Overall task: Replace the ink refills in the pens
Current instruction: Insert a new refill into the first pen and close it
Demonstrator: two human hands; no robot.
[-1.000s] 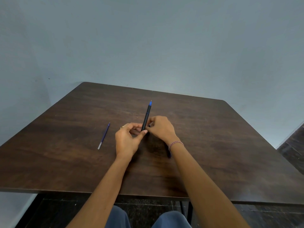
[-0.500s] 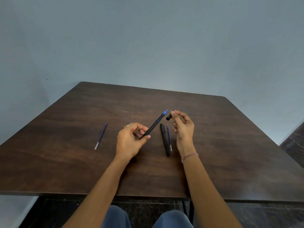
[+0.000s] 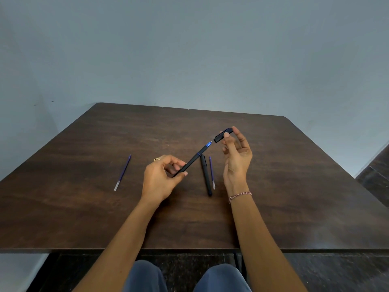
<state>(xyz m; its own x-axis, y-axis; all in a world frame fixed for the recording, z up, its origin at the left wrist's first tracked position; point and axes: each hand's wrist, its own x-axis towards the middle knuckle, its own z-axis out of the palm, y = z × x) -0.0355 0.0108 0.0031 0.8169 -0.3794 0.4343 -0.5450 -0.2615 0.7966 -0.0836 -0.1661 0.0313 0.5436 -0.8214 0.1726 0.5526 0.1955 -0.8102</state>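
- Dark brown wooden tabletop (image 3: 84,207): carries all loose parts. Its near edge runs across the lower part of the view, and its two far corners are rounded.
- Left hand (image 3: 161,180): raised above the middle of the tabletop. Its fingers (image 3: 179,162) and thumb are curled and clamped on the rear end of a slim black pen with a blue tip section (image 3: 194,159). A gold-coloured ring (image 3: 156,159) is on one finger.
- Slim black pen: uncapped and tilted, with its tip pointing up and toward the far right corner. The tip is just short of the cap's open end and not touching it.
- Right hand (image 3: 236,165): raised with the palm toward the left hand. The thumb and forefinger pinch a black pen cap (image 3: 221,137), and the remaining fingers are loosely curled. A red-and-white thread bracelet (image 3: 240,194) is on the wrist.
- Black pen cap: held in the air, with its open end facing the pen tip.
- Second black pen (image 3: 206,178): lies flat on the tabletop between the two hands, running from the near edge toward the far edge.
- Thin blue ink refill (image 3: 212,173): lies just beside the second pen on its right, parallel to it.
- Second thin blue ink refill with a clear end (image 3: 122,173): lies toward the left edge, well apart from the hands, with its clear end nearer the near edge.
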